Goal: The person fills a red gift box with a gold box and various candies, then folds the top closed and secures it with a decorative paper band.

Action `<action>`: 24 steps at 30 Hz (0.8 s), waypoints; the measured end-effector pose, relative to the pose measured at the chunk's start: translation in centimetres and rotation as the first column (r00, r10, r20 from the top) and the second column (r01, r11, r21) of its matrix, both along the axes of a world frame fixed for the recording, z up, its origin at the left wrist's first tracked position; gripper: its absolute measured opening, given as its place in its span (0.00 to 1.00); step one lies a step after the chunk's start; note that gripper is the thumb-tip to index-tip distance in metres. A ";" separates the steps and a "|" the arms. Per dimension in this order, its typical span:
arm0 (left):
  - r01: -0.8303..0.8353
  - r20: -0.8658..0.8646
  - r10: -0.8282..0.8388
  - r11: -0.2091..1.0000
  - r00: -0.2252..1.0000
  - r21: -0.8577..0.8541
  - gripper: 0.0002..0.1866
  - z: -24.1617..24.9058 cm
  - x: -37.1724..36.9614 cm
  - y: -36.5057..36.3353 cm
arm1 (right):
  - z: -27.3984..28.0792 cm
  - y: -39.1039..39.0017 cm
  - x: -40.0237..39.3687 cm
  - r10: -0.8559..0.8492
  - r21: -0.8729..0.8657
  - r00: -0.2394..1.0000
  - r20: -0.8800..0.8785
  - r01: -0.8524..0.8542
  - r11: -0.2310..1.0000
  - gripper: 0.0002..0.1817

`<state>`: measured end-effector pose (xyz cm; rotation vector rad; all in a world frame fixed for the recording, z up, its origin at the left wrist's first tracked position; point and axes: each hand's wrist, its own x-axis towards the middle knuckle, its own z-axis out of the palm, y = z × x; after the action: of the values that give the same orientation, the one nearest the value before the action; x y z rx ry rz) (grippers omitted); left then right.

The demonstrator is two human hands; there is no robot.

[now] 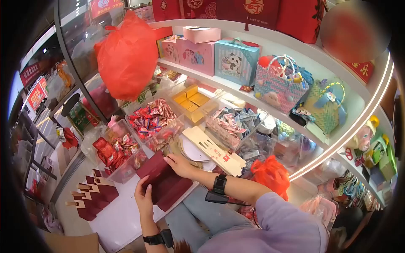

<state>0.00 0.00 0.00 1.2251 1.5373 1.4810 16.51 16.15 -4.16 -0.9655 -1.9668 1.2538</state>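
Observation:
A maroon folded card piece (165, 185), like an unfilled gift box or bag, lies tilted over the white tabletop in front of my lap. My left hand (144, 193) grips its left edge, with fingers behind and the thumb in front. At its upper right edge my right hand (179, 165) holds it, the fingers partly hidden. Beside my right hand is a stack of cream card strips (215, 151) with red lettering and dark cut-outs. On the left of the table stand several maroon boxes (98, 195) with cream tops.
Clear bins hold red packets (113, 152), red-and-pink wrapped sweets (154, 120) and grey-blue packets (236, 120). A gold box (192, 103) sits behind them. A big red plastic bag (126, 57) hangs at upper left. Gift boxes and woven baskets (280, 86) line the lit shelf.

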 end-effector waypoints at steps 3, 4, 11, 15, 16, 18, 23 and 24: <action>-0.057 0.068 0.057 0.998 0.996 0.000 0.16 -0.2 1.4 0.2 | 0.9 0.5 1.9 -0.007 0.034 0.999 -0.054 0.009 0.999 0.20; -0.076 0.082 0.074 0.997 0.994 0.017 0.15 -0.2 1.4 0.3 | 2.9 0.8 3.3 -0.048 0.057 0.993 -0.108 0.054 0.997 0.19; -0.325 0.132 0.313 0.942 0.940 0.081 0.12 -2.2 3.1 1.0 | 4.8 13.4 20.3 -0.400 0.424 0.705 0.586 0.154 0.893 0.21; -0.343 0.226 0.317 0.935 0.921 0.088 0.13 -2.8 2.5 1.3 | 5.0 15.3 23.5 -0.115 0.051 0.499 0.859 0.142 0.989 0.22; -0.324 0.236 0.297 0.943 0.925 0.082 0.14 -2.8 2.5 1.2 | 3.4 15.9 24.0 -0.080 0.103 0.442 0.894 -0.027 0.994 0.22; -0.315 0.242 0.289 0.946 0.926 0.079 0.15 -2.9 2.3 1.0 | 2.6 17.1 24.9 -0.054 0.143 0.382 0.923 -0.210 0.967 0.22; -0.318 0.205 0.304 0.947 0.930 0.039 0.16 -3.3 2.5 0.9 | 6.1 24.3 24.6 0.220 -0.066 0.358 0.907 -0.394 0.917 0.19; -0.328 0.206 0.314 0.944 0.927 0.034 0.16 -3.0 2.7 0.9 | 7.7 25.5 23.2 0.114 0.023 0.344 0.932 -0.369 0.929 0.20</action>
<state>2.65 0.87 -2.98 0.8561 1.6163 1.8202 39.73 41.60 3.51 -1.4818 -3.1622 0.5105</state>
